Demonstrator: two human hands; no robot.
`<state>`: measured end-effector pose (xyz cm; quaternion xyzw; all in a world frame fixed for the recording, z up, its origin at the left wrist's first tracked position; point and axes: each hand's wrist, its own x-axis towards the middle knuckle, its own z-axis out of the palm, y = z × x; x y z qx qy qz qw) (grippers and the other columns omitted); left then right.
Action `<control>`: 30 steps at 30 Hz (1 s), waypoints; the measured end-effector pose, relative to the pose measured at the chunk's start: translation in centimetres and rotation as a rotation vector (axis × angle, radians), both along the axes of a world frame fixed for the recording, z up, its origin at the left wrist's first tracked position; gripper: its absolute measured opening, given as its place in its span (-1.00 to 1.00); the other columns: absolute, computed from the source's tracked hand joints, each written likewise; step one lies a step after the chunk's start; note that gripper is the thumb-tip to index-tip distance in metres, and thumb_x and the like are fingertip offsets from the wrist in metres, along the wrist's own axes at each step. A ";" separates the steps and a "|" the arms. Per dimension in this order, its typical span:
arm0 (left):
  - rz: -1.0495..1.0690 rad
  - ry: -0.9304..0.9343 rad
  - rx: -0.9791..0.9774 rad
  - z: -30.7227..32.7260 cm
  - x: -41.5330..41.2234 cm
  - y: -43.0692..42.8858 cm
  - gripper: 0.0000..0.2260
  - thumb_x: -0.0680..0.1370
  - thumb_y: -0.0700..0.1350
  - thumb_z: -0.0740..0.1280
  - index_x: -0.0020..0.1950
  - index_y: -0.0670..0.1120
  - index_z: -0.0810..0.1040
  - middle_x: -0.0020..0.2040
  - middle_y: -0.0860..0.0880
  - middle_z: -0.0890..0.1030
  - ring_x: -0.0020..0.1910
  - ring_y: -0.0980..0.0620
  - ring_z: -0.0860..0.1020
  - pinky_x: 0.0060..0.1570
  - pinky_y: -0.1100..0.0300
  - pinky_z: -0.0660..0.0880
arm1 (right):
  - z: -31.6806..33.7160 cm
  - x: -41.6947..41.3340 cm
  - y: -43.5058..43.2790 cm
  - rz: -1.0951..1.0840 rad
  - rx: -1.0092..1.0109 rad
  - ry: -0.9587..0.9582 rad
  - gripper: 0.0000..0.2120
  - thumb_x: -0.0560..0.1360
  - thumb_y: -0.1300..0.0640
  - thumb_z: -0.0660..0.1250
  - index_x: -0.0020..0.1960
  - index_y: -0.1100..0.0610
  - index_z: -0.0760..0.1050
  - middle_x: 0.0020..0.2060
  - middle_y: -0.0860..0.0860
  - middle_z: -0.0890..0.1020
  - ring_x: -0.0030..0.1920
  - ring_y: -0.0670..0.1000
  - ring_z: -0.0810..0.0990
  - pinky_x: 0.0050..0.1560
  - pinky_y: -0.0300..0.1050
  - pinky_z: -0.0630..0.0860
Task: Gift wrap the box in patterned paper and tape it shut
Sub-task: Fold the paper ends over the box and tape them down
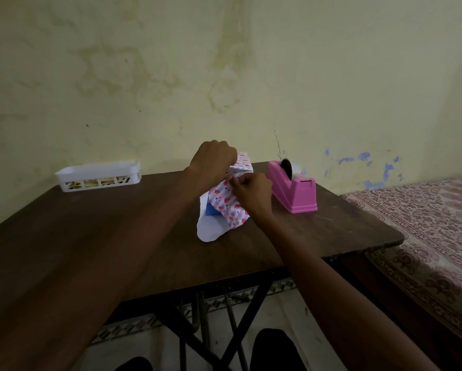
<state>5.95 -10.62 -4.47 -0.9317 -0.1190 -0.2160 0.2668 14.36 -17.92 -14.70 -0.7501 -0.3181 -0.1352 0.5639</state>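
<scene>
Your blue box (211,210) is mostly covered, with only a low corner showing. The heart-patterned paper (231,203) is draped loosely over it, its white underside spilling toward you. The pink tape dispenser (291,192) stands upright just to the right.

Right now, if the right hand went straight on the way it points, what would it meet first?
The right hand points forward and leftward: first the patterned paper it pinches, then probably the left hand just beyond. Depth is unclear.
</scene>
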 end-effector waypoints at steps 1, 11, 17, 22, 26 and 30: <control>0.000 0.002 0.005 0.0 0.0 0.0 -0.71 0.54 0.02 0.36 0.21 -0.08 0.56 0.09 -0.10 0.62 0.00 -0.07 0.59 -0.02 0.17 0.46 | 0.1 0.0 0.1 -0.024 0.002 -0.003 -0.68 0.54 -0.04 0.37 -0.18 0.19 0.69 -0.35 0.06 0.67 -0.39 -0.02 0.60 -0.25 -0.13 0.60; 0.023 0.023 0.018 0.1 0.0 -0.1 -0.75 0.55 -0.01 0.35 0.18 -0.08 0.56 0.05 -0.08 0.63 -0.04 -0.05 0.59 -0.03 0.19 0.48 | -0.1 -0.1 0.3 -0.248 -0.137 0.028 -0.35 0.35 -0.47 0.25 -0.11 0.13 0.66 -0.30 0.03 0.67 -0.30 0.01 0.66 -0.30 -0.19 0.54; 0.009 0.015 0.008 0.0 0.0 0.1 -0.73 0.55 0.01 0.34 0.20 -0.08 0.56 0.07 -0.08 0.63 -0.02 -0.06 0.60 0.00 0.19 0.48 | 0.1 -0.9 0.0 -0.337 -0.194 -0.005 -0.37 0.42 -0.41 0.30 -0.04 0.17 0.64 -0.20 0.06 0.68 -0.17 0.05 0.66 -0.19 -0.15 0.51; -0.006 0.008 0.002 -0.1 -0.2 0.3 -0.71 0.54 0.00 0.35 0.22 -0.08 0.55 0.09 -0.08 0.62 0.01 -0.07 0.58 0.02 0.18 0.46 | -0.1 -0.7 -1.4 -0.355 -0.274 0.108 -0.21 0.30 -0.51 0.31 0.06 0.21 0.57 -0.05 0.12 0.66 -0.01 0.13 0.64 0.01 -0.04 0.56; -0.012 -0.008 -0.013 -0.1 -0.1 0.4 -0.69 0.55 0.02 0.34 0.24 -0.08 0.54 0.11 -0.07 0.62 0.02 -0.07 0.59 0.08 0.19 0.47 | 0.5 -0.2 -2.2 -0.365 -0.422 0.005 -0.31 0.28 -0.41 0.44 0.05 0.18 0.55 -0.06 0.10 0.66 -0.02 0.11 0.65 0.00 -0.03 0.59; -0.007 -0.008 -0.018 -0.1 -0.1 0.3 -0.66 0.56 0.06 0.33 0.26 -0.07 0.52 0.13 -0.06 0.62 0.03 -0.08 0.59 0.09 0.20 0.47 | 1.4 -0.7 -2.3 -0.339 -0.377 -0.182 -0.35 0.33 -0.36 0.44 0.14 0.14 0.47 -0.02 0.07 0.64 -0.03 0.09 0.64 -0.05 -0.04 0.54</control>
